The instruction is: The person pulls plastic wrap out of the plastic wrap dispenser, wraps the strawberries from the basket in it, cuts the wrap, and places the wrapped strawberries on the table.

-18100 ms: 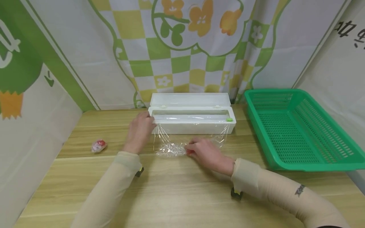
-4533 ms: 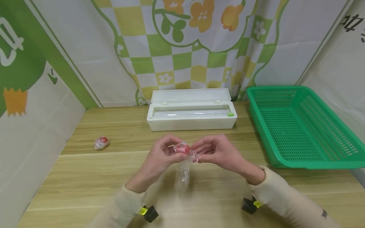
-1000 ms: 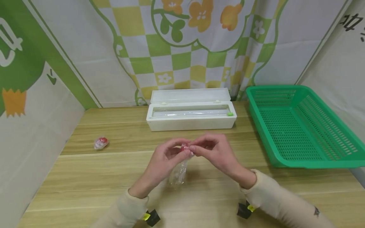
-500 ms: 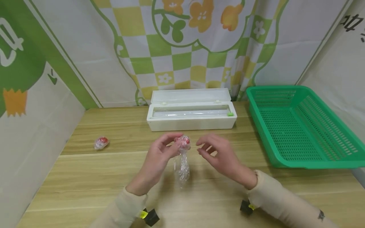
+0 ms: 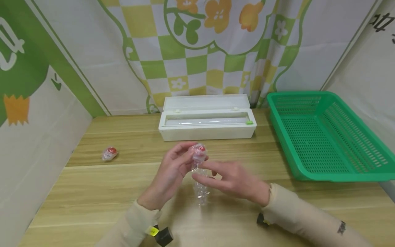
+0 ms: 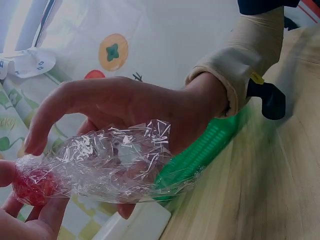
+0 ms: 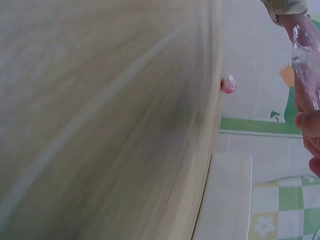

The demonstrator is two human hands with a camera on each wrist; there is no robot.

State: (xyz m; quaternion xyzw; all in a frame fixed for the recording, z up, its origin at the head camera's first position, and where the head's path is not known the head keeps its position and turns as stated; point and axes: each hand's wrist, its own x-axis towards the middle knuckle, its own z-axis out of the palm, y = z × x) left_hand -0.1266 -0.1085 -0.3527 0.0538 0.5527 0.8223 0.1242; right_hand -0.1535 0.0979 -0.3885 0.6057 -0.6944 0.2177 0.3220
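My left hand (image 5: 168,178) pinches a small, round red thing (image 5: 200,149) wrapped in clear cling film, raised over the table's middle. From it a long loose tail of crinkled film (image 5: 202,197) hangs down. My right hand (image 5: 237,180) is at that tail, just under the red ball, index finger and thumb extended and spread apart. In the left wrist view, its fingers arch behind the film (image 6: 110,160), the index fingertip close over the red bundle (image 6: 35,187). Another film-wrapped red piece (image 5: 110,153) lies on the table at the left.
Behind the hands stands a white cling film box (image 5: 206,133), lid up, with the film roll (image 5: 206,121) inside and a green slider (image 5: 249,122) at its right end. A green plastic basket (image 5: 303,176) sits at the right. A patterned curtain (image 5: 197,65) closes off the back.
Earlier, film stretched from the box to the red thing on the table; now it is separate and lifted in my left hand. My right hand let go, then swung left to the tail.
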